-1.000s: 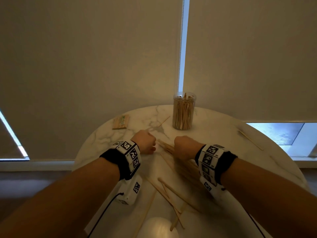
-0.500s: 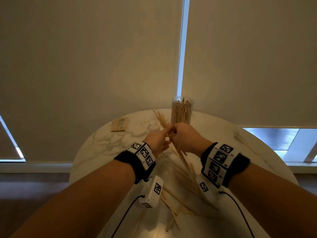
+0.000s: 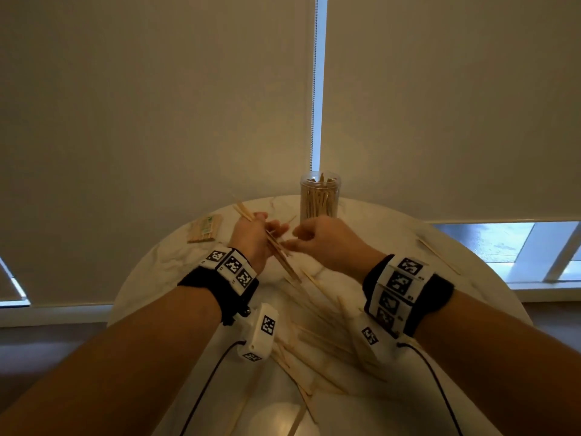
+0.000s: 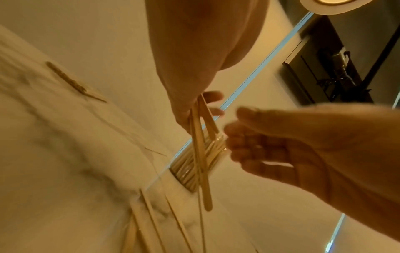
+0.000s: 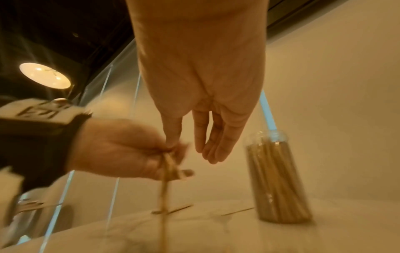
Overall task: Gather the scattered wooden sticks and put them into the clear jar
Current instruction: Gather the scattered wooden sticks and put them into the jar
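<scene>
My left hand (image 3: pixel 267 229) grips a bundle of flat wooden sticks (image 3: pixel 283 259), lifted off the table and slanting from upper left to lower right. In the left wrist view the bundle (image 4: pixel 205 191) hangs from the fingers (image 4: pixel 213 95), in front of the jar (image 4: pixel 186 172). My right hand (image 3: pixel 301 239) hovers just right of the bundle with loosely bent fingers and holds nothing; in its wrist view its thumb (image 5: pixel 173 135) reaches the left hand (image 5: pixel 129 154). The clear jar (image 3: pixel 319 199), packed with upright sticks, stands at the table's far edge. Several loose sticks (image 3: pixel 317 341) lie between my forearms.
The round white marble table (image 3: pixel 163 269) stands against closed roller blinds. A small wrapped pack of sticks (image 3: pixel 206 228) lies far left. One lone stick (image 3: pixel 438 256) rests near the right rim. Cables trail from both wrist cameras.
Both hands rose from the table with a bundle of sticks. The right hand has since released it and drawn slightly right, while the left keeps hold.
</scene>
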The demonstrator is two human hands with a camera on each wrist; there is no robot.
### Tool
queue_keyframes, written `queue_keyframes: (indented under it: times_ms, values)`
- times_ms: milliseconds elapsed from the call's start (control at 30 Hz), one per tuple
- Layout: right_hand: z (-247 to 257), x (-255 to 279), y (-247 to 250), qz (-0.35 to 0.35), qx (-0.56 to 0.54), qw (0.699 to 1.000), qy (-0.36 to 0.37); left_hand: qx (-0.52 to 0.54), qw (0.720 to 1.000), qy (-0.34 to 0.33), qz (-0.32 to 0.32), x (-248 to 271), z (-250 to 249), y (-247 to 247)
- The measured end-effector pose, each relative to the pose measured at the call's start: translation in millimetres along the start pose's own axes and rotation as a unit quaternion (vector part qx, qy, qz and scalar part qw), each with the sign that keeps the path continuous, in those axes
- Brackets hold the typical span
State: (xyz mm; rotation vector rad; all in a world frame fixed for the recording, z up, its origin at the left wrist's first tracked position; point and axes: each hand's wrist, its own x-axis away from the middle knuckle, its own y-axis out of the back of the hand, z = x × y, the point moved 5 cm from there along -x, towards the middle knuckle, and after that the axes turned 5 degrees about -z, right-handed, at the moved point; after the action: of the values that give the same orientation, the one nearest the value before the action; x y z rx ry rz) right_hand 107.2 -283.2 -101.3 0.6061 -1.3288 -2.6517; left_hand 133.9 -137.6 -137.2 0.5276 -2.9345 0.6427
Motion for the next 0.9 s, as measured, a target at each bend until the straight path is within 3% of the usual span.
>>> queue_keyframes:
  times_ms: [100,167,333,400,567,767,900]
  values:
    - [-50.4,-11.4,38.5,-0.024,0.07,0.995,-0.063,-0.004,1.0,-0.029,-0.005,-15.5,-14.5,11.5]
    - [-103.4,-18.6,62.7,-0.002,0.141,0.981,-0.131,-0.013,0.999,-0.044,0.008,-19.0,-28.4,15.6]
    - [-223.0,-18.6,94.5,0.116,0.348,0.892,-0.265,-0.083,0.993,-0.072,0.038,-9.5,-54.1,18.1]
    - [-240.4,-14.4,99.7,0.116,0.335,0.884,-0.306,-0.116,0.99,-0.062,0.059,-2.2,-55.8,15.6]
    - [-265.4,-17.1,83.6,0.149,0.344,0.88,-0.292,-0.247,0.961,-0.038,0.121,19.2,-41.5,14.2]
    - [-196.8,14.0,51.3,0.182,0.311,0.909,-0.209,-0.483,0.858,-0.052,0.167,48.5,-25.9,31.8]
    - [-146.2,52.0,30.3,0.251,0.268,0.91,-0.191,-0.66,0.721,-0.05,0.206,72.3,-19.5,56.1]
